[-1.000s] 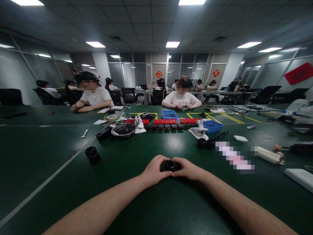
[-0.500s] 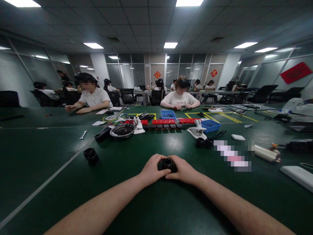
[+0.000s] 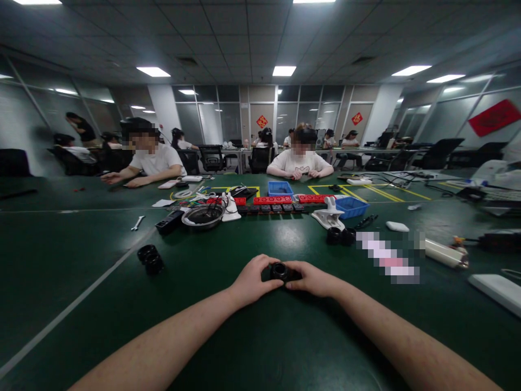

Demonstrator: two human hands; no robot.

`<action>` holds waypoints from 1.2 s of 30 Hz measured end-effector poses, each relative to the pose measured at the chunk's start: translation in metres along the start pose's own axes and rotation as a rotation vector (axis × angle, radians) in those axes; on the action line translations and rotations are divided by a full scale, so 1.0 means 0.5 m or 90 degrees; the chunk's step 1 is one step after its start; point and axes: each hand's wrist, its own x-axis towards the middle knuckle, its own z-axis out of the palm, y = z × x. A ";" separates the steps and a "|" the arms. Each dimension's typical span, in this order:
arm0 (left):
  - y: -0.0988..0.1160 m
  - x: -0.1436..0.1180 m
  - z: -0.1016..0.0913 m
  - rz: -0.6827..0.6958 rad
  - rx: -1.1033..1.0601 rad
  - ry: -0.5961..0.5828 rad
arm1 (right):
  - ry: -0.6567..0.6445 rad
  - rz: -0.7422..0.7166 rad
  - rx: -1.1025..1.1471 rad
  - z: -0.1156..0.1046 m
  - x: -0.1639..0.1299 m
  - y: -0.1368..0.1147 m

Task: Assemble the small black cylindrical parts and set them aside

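Just above the green table, in front of me, is a small black round part [image 3: 279, 270] with a hole in its top. My left hand [image 3: 256, 278] grips it from the left, fingers behind and thumb in front. On the other side my right hand [image 3: 312, 279] is curled with fingertips and thumb at the part's right edge. Its lower portion is partly hidden between the hands. Two similar black round pieces [image 3: 150, 259] stand together to the left. Another pair of black round pieces [image 3: 341, 235] sits ahead on the right.
Ahead lie a metal bowl [image 3: 190, 222], white clip stands [image 3: 329, 216], red socket strips [image 3: 272, 200] and blue trays [image 3: 350, 207]. A wrench [image 3: 138, 223] is at left. On the right are a cream cylinder [image 3: 443, 253] and a white box [image 3: 494, 292]. Co-workers [image 3: 301, 160] sit across the table.
My right hand has shifted slightly to the right and its thumb has drawn back from my left thumb. The black part stays in almost the same place.
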 end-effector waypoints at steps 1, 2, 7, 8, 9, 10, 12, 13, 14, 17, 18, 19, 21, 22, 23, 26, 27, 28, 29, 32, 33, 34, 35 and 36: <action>0.000 0.000 -0.002 0.000 -0.006 -0.007 | -0.004 0.012 0.010 -0.002 0.000 0.002; 0.000 0.001 -0.003 -0.001 -0.012 -0.013 | -0.001 0.026 0.013 -0.003 0.001 0.004; 0.000 0.000 -0.001 -0.032 -0.014 -0.018 | 0.057 0.060 -0.037 0.002 0.003 0.016; -0.001 0.000 0.001 -0.042 -0.012 -0.010 | 0.078 0.066 -0.062 0.007 0.005 0.017; -0.002 0.000 0.005 -0.054 -0.009 0.001 | 0.103 0.076 -0.092 0.013 0.007 0.019; -0.003 -0.001 0.008 -0.068 -0.006 0.016 | 0.130 0.088 -0.126 0.020 0.010 0.020; -0.006 -0.001 0.016 -0.096 0.001 0.053 | 0.183 0.114 -0.201 0.035 0.015 0.021; -0.008 -0.001 0.019 -0.106 0.005 0.070 | 0.205 0.126 -0.238 0.042 0.017 0.021; -0.010 -0.001 0.021 -0.111 0.009 0.084 | 0.224 0.136 -0.273 0.048 0.019 0.021; -0.014 -0.001 0.019 -0.106 0.012 0.091 | 0.252 0.152 -0.318 0.055 0.019 0.019; -0.014 0.000 0.016 -0.099 0.010 0.081 | 0.250 0.143 -0.305 0.053 0.016 0.018; -0.014 0.001 0.013 -0.089 0.006 0.068 | 0.242 0.126 -0.278 0.050 0.013 0.016; -0.013 0.002 0.005 -0.064 -0.002 0.028 | 0.211 0.080 -0.215 0.038 0.007 0.014; -0.012 0.003 0.001 -0.051 -0.007 0.006 | 0.186 0.056 -0.190 0.032 0.003 0.013; -0.011 0.004 -0.001 -0.039 -0.012 -0.016 | 0.156 0.038 -0.174 0.026 0.001 0.013; -0.008 0.004 -0.005 -0.016 -0.033 -0.064 | 0.069 0.018 -0.149 0.012 -0.003 0.012; -0.008 0.004 -0.005 -0.014 -0.039 -0.070 | 0.050 0.018 -0.136 0.008 -0.003 0.012; -0.009 0.004 -0.005 -0.012 -0.043 -0.074 | 0.035 0.020 -0.118 0.005 -0.003 0.011; -0.009 0.004 -0.005 -0.011 -0.047 -0.075 | 0.021 0.022 -0.096 0.003 -0.003 0.009; -0.009 0.003 -0.004 -0.009 -0.054 -0.077 | -0.018 0.023 -0.033 -0.003 -0.002 0.005; -0.009 0.003 -0.004 -0.010 -0.055 -0.078 | -0.025 0.026 -0.019 -0.004 -0.002 0.005; -0.008 0.002 -0.004 -0.013 -0.055 -0.080 | -0.027 0.030 -0.009 -0.004 -0.002 0.005; -0.007 0.002 -0.004 -0.015 -0.054 -0.079 | -0.023 0.035 -0.003 -0.004 -0.002 0.005; -0.006 0.002 -0.003 -0.018 -0.052 -0.076 | -0.015 0.040 -0.004 -0.003 -0.001 0.006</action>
